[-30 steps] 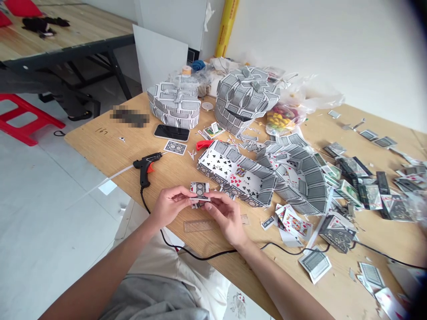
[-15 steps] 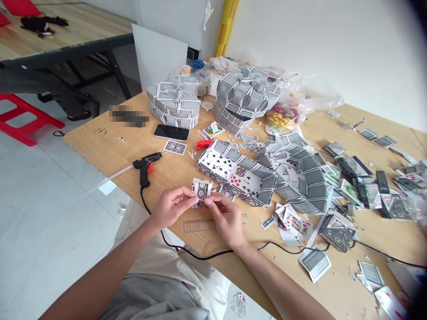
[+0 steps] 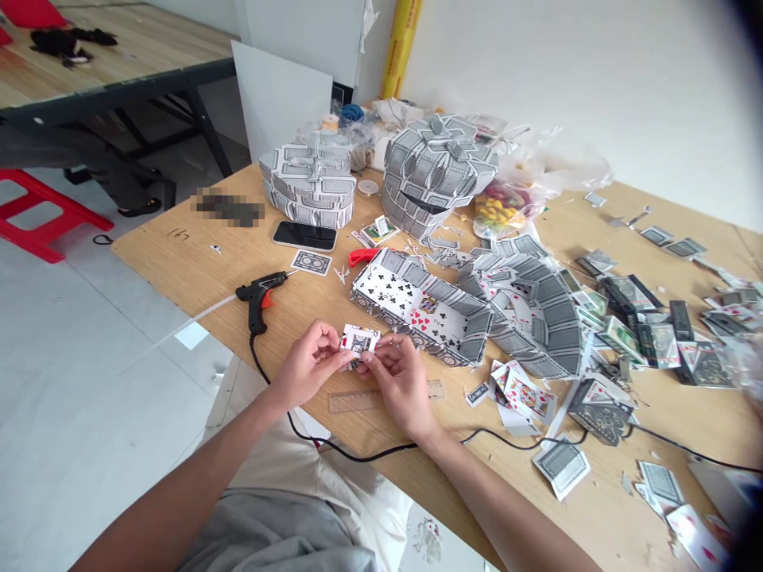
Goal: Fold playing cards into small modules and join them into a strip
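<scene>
The left hand [image 3: 310, 365] and the right hand [image 3: 402, 385] meet just above the near edge of the wooden table [image 3: 179, 246], slightly left of the frame's centre, and together hold a small folded piece of playing card [image 3: 359, 345]. It shows a white face with a grey patterned back, and its exact shape is partly hidden by the fingers. The left thumb and fingertips pinch its left side, while the right thumb and forefinger pinch its right side; the remaining fingers curl loosely. A clear plastic ruler [image 3: 381, 400] lies just below the hands, and a black cord [image 3: 358, 454] loops along the table's near edge. To the left, a black hot glue gun [image 3: 259, 298] lies on its side with a glue stick trailing from it. Just beyond the hands sits an open tray built from playing cards [image 3: 420, 310], with a curved strip of joined cards [image 3: 533, 314] to its right. Two large rounded card constructions [image 3: 307, 187] [image 3: 438, 171] stand at upper centre, near a black smartphone [image 3: 305, 235]. Cut cards [image 3: 649, 334] lie scattered across the right side of the table.
</scene>
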The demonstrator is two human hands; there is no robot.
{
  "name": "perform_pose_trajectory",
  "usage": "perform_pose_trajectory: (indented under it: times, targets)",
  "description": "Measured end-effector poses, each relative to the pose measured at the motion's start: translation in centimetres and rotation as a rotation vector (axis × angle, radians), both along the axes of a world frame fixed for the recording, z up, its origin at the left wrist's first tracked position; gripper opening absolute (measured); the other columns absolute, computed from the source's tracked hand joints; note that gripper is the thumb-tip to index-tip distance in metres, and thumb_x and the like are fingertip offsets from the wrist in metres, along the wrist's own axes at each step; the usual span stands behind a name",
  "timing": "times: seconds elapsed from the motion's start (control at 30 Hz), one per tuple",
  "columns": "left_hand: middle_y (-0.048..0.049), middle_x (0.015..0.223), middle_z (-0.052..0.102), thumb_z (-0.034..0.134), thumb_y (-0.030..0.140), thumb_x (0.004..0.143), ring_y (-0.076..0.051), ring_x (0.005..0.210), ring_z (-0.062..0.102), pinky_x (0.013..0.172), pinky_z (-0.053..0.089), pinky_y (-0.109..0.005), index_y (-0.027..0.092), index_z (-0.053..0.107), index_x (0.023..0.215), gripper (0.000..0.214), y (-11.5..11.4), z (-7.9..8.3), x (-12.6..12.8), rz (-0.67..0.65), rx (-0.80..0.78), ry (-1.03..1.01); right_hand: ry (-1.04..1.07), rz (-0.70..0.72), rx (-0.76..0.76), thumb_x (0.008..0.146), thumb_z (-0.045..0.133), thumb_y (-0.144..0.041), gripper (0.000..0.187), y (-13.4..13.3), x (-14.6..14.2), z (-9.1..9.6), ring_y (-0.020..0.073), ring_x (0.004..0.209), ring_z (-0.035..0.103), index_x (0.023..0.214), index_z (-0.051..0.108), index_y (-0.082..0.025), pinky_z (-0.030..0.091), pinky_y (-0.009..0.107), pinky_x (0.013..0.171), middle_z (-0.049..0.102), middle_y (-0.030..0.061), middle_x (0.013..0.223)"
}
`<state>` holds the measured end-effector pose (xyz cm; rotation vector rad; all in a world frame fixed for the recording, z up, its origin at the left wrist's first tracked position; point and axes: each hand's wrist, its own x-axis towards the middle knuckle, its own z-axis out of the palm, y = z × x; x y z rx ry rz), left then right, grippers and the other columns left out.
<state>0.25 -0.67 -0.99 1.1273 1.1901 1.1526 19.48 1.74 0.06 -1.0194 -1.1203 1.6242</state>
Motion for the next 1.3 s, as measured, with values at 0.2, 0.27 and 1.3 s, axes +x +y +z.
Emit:
perform_pose_trajectory:
  times: [0.2, 0.27, 1.3]
  targets:
    - [0.0025, 0.085, 0.068, 0.076, 0.042, 0.097, -0.015, 0.078, 0.07, 0.075, 0.055, -0.027, 0.024, 0.05, 0.103, 0.032, 0.0, -0.1, -0.2, -0.021, 0.012, 0.044, -0.035, 0.082, -0.027, 0.084, 0.089, -0.048, 0.043, 0.2, 0.1, -0.2, 0.0196, 0.074, 0.076, 0.109, 0.065, -0.022, 0.063, 0.031, 0.069, 0.078, 0.0035, 0.086]
    - [0.0016, 0.087, 0.07, 0.076, 0.041, 0.097, -0.016, 0.081, 0.07, 0.077, 0.055, -0.028, 0.024, 0.051, 0.108, 0.032, 0.0, 0.1, -0.1, -0.032, 0.021, 0.082, -0.025, 0.074, -0.057, 0.081, 0.091, -0.048, 0.046, 0.3, 0.1, -0.2, 0.0183, 0.068, 0.073, 0.108, 0.064, -0.023, 0.06, 0.029, 0.062, 0.076, 0.001, 0.08]
    - [-0.004, 0.11, 0.081, 0.066, 0.035, 0.102, -0.02, 0.093, 0.075, 0.082, 0.056, -0.028, 0.025, 0.074, 0.117, 0.02, 0.1, 2.2, 0.0, -0.302, 0.233, 0.432, -0.083, 0.032, 0.028, 0.09, 0.079, -0.061, 0.04, 0.7, 0.5, 0.4, 0.0206, 0.084, 0.069, 0.101, 0.072, -0.023, 0.059, 0.031, 0.07, 0.075, 0.0041, 0.093]
